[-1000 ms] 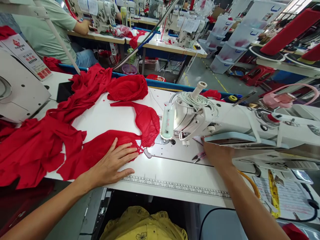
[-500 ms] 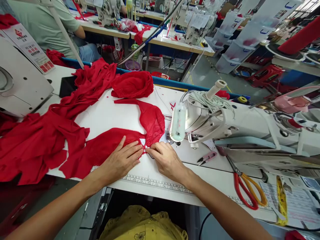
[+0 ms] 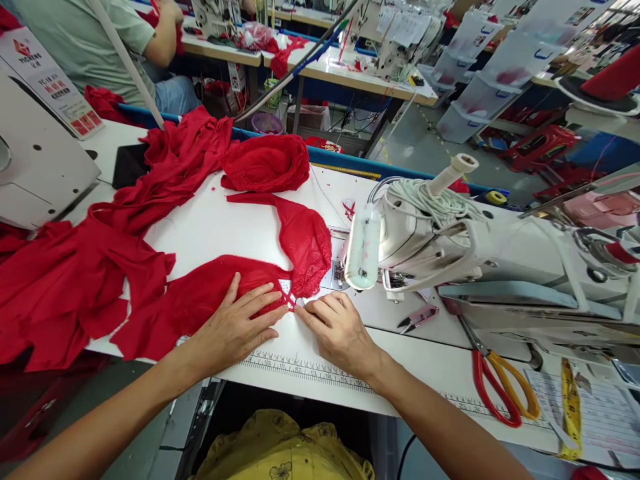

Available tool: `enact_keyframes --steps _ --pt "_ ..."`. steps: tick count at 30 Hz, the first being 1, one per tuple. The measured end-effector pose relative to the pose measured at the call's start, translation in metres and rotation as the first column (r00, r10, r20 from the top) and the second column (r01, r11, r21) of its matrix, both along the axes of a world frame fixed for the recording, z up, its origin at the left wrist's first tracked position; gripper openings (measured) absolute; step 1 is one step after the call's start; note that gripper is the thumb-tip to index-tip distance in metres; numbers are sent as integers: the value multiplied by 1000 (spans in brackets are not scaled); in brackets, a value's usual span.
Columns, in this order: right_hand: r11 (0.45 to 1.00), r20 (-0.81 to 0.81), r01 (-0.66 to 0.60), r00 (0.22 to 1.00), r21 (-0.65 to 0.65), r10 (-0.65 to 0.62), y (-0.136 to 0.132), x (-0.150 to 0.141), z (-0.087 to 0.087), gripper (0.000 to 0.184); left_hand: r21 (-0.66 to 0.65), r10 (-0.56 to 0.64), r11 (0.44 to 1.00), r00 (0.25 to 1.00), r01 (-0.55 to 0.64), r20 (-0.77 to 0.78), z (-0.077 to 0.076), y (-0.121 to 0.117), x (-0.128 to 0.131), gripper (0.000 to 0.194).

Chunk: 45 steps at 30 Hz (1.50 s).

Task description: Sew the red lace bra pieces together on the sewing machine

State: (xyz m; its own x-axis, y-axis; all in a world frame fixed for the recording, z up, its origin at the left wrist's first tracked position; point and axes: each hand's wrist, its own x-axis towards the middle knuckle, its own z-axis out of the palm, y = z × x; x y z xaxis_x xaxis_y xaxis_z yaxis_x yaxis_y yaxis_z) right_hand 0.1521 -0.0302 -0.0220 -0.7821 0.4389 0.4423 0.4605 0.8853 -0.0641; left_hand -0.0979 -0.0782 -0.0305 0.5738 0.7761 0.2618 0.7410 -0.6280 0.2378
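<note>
— What's nearest?
— The left hand, spread flat on the red garment; the right hand, fingers bent, at its crossed straps. Whether that one grips, I can't tell.
— And the garment?
— On the white table, left of the sewing machine's needle area.
— Farther off?
— A seated person.

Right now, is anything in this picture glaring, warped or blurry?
In the head view, a bright glow beside the machine's pale guard; storage boxes leaning, probably lens distortion; a background sewing machine rather soft; red fabric and scissors clearer.
</note>
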Motion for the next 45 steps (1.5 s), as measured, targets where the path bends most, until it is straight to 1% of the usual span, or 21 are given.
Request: enact_keyframes --steps 5,8,11,13,15,17,20,23,26,29,32,34,36,40,42,45 --pt "1000 -9 9 1000 -10 -9 0 -1 0 35 -1 1 1000 1000 -1 14 0 1 0 37" --pt "998 -69 29 997 -52 -33 0 -1 0 34 10 -3 1000 1000 3 11 1 2 0 36" --pt "992 -178 110 977 -67 -120 1 1 1 30 18 -11 1000 1000 11 -2 1 -1 -3 36" --pt "983 -223 178 958 -39 -183 2 1 1 29 13 -9 1000 1000 9 -4 1 -4 -7 37" --pt "974 -222 227 950 1 -221 4 1 2 32 4 -8 1000 1000 8 -5 1 -9 -12 37" --pt "969 -186 247 953 28 -238 7 0 3 37 -3 -10 1000 1000 10 -9 2 -13 -16 36" --pt "966 -114 257 960 11 -254 10 -4 8 43 -11 -3 1000 1000 3 -4 6 -17 -20 34" --pt "970 -77 243 967 -26 -244 9 -8 15 42 9 14 1000 999 -14 31 11 -19 -19 31" --pt "983 -87 176 980 -46 -180 1 -12 19 37 65 3 998 998 -8 66 17 -22 -17 29" --pt "993 -103 100 989 -64 -106 -11 -16 18 31 116 -9 993 994 -3 106 21 -24 -17 26" --pt "984 -108 94 988 -151 -111 -18 -22 15 23 131 -11 991 990 -8 142 22 -22 -16 24" --pt "969 -110 93 987 -230 -121 -19 -27 14 23 135 -27 991 988 7 151 20 -18 -15 25" --pt "956 -98 87 988 -280 -119 -17 -32 11 22 124 -46 992 990 30 135 16 -12 -14 27" --pt "955 -62 83 993 -286 -105 -16 -37 6 20 81 -64 995 996 59 64 5 -5 -14 31" --pt "954 -62 74 993 -291 -96 -16 -37 3 21 75 -61 996 996 57 57 0 -6 -14 32" --pt "953 -60 37 997 -300 -58 -15 -33 1 22 46 -51 998 997 48 66 -2 -7 -15 35"
